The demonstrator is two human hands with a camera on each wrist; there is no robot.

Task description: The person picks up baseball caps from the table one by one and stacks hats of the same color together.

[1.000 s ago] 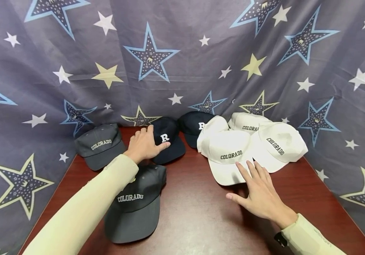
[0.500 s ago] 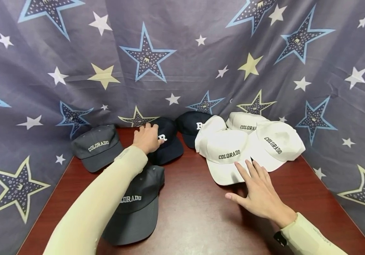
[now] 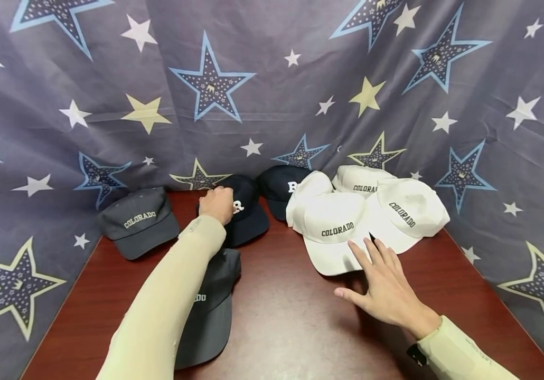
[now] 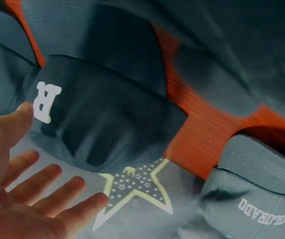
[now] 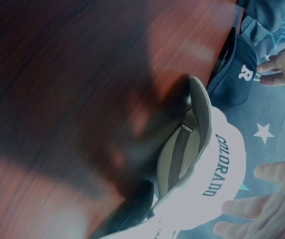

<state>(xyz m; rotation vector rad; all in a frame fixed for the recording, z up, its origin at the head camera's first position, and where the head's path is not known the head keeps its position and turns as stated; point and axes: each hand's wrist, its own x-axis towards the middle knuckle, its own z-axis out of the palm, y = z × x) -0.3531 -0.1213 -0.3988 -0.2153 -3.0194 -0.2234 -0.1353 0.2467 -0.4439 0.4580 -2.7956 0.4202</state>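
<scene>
My left hand (image 3: 217, 203) is at the crown of a navy baseball cap (image 3: 252, 224) with a white R. In the left wrist view its thumb (image 4: 20, 119) lies over the crown's front beside the R, and the fingers spread apart at the back side. My right hand (image 3: 386, 287), fingers spread, hovers by the brim of a white COLORADO cap (image 3: 334, 214); the right wrist view shows those fingertips close to the cap's crown (image 5: 229, 154). A dark grey COLORADO cap (image 3: 219, 295) is partly hidden beneath my left sleeve.
Another grey cap (image 3: 134, 214) sits at the table's back left. A second navy cap (image 3: 274, 182) stands behind, overlapped by white caps. More white caps (image 3: 414, 203) cluster at the back right. A star-printed cloth (image 3: 272, 79) hangs around the reddish-brown table (image 3: 281, 316).
My left hand has moved farther over the navy cap's crown, and its sleeve now covers more of the front grey cap. The right hand has stayed put. The head view has shifted slightly.
</scene>
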